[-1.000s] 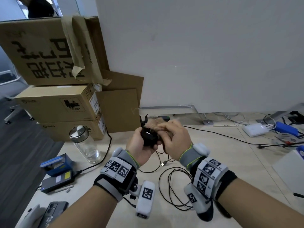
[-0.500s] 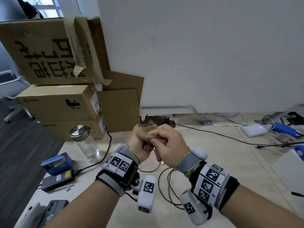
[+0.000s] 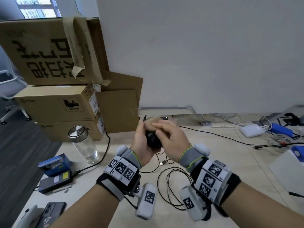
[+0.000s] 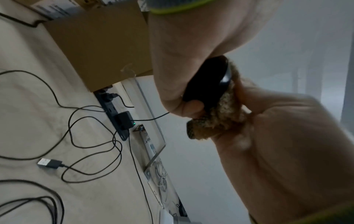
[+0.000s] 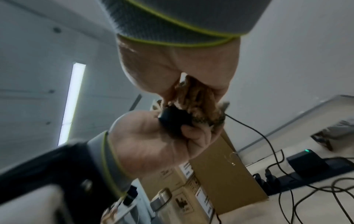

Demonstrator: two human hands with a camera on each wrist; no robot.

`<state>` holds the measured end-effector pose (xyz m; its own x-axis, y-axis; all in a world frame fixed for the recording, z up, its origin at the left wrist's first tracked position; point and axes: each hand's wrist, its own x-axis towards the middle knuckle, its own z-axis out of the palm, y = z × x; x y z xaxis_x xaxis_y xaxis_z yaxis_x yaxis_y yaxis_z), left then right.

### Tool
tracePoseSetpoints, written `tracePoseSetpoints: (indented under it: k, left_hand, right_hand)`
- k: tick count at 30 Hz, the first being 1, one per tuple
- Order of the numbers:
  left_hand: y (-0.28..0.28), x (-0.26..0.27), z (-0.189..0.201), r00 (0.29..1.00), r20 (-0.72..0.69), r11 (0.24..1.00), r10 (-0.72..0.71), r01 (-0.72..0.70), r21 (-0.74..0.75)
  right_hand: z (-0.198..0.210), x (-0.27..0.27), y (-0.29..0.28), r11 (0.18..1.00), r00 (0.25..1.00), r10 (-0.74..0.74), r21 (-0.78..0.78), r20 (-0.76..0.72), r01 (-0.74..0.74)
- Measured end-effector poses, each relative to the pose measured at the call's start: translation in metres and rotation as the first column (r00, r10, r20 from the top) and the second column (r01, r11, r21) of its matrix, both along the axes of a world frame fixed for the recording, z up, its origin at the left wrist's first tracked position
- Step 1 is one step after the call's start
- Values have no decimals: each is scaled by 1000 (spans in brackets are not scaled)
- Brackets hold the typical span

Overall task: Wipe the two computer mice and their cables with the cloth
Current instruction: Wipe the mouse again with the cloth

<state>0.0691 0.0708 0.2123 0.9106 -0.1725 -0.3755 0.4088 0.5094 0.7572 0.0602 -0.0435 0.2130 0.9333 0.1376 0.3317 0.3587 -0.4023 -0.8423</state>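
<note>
A: Why is the mouse [image 3: 153,138] up in the air instead of on the tabletop [image 3: 213,155]?

B: Lifted, every side is reachable. The left hand [image 3: 141,142] cradles it, fingers curled round the black body, so it can be turned as needed.

A: And the cloth [image 4: 216,119]?

B: Bunched in the right hand [image 3: 171,142], whose fingers are clamped on the wad and press it against the far end of the mouse. From the left wrist view the brown cloth touches the mouse's edge.

A: The cable?

B: The cable [image 3: 171,183] trails down from the hands and lies in loose loops on the tabletop below the wrists, with its USB plug [image 4: 48,163] lying free. I judge it is left slack so the mouse moves freely.

A: The second mouse?

B: I cannot find it in any view.
</note>
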Motion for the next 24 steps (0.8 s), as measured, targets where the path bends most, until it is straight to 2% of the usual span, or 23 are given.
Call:
tracePoseSetpoints:
  k: [3, 5, 6, 8, 10, 12, 16, 19, 21, 24]
  left_hand:
    - [2, 1, -2, 999, 17, 998, -49, 49, -31]
    - [1, 0, -4, 992, 88, 995, -90, 86, 53]
    - [0, -1, -4, 986, 119, 990, -117, 106, 93]
    - [-4, -1, -5, 978, 128, 980, -163, 146, 132]
    - [-4, 0, -8, 974, 118, 974, -193, 175, 147]
    - [0, 2, -11, 978, 103, 974, -183, 166, 154]
    - [8, 2, -10, 985, 91, 982, -148, 135, 134]
    - [4, 4, -15, 996, 55, 982, -64, 53, 180]
    - [1, 6, -16, 1000, 6, 991, 2, -3, 133]
    - [4, 6, -10, 999, 14, 999, -44, 43, 7]
  right_hand:
    - [-1, -6, -2, 996, 988, 62, -71, 143, -52]
    - [-3, 7, -9, 999, 984, 13, -49, 177, -4]
    - [-4, 15, -11, 999, 988, -53, -3, 148, 54]
    - [0, 26, -15, 976, 986, -160, 140, -40, 164]
    - [2, 30, -17, 944, 962, -166, 248, -219, 219]
    - [2, 30, -21, 923, 948, -189, 283, -256, 261]
    - [8, 28, -22, 905, 952, -237, 312, -193, 289]
    - [6, 19, -8, 949, 976, -170, 243, -137, 199]
    - [-2, 5, 2, 980, 989, -150, 131, -4, 149]
    - [-15, -19, 9, 999, 980, -24, 40, 195, 16]
